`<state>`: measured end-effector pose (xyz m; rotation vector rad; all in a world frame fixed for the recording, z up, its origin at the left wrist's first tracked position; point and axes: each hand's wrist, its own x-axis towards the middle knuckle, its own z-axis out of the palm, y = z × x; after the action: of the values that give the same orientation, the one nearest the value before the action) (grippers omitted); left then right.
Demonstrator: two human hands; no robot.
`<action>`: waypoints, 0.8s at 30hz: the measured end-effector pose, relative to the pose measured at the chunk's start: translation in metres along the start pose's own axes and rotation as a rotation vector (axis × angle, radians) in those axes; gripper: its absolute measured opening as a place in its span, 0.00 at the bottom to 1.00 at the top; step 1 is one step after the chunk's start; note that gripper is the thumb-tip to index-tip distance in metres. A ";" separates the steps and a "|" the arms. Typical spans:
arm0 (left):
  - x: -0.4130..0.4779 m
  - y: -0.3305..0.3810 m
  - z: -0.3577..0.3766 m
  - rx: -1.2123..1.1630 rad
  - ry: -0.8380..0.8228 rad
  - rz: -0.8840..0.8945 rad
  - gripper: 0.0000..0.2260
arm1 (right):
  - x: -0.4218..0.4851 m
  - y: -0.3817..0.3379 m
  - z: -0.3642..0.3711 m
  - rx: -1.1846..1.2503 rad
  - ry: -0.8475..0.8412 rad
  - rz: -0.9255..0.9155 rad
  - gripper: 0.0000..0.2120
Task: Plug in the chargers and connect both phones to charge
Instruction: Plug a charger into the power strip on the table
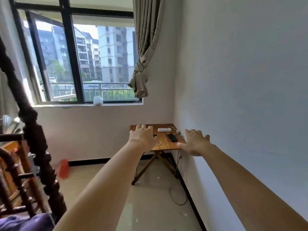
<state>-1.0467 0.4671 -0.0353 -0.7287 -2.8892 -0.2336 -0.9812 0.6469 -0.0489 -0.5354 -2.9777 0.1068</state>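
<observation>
A small wooden folding table (164,145) stands in the room's far right corner. On it lie a white power strip (164,129), a black phone (172,137), white charger cables (177,132) and, mostly hidden behind my left hand, a second dark phone (154,135). Both arms are stretched out toward the table from a distance. My left hand (143,136) is open with fingers spread and holds nothing. My right hand (195,142) is also open and empty, near the table's right edge in the view.
A cord (176,195) runs from the table down the wall and loops on the tiled floor. A dark carved wooden post and chair (35,147) stand at left, with an orange container (64,168) by the wall. A window with a tied curtain (141,77) is behind.
</observation>
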 end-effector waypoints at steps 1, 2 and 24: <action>0.021 -0.002 0.006 0.003 0.003 -0.002 0.25 | 0.021 0.001 0.004 0.000 -0.005 -0.008 0.35; 0.041 -0.005 0.013 0.005 0.004 -0.008 0.25 | 0.041 0.002 0.009 0.001 -0.010 -0.016 0.35; 0.513 -0.072 0.157 -0.018 -0.078 0.041 0.23 | 0.514 0.019 0.105 0.051 -0.067 0.058 0.32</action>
<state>-1.5448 0.6686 -0.1022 -0.8175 -2.9451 -0.2320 -1.4666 0.8398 -0.1036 -0.6245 -3.0153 0.2098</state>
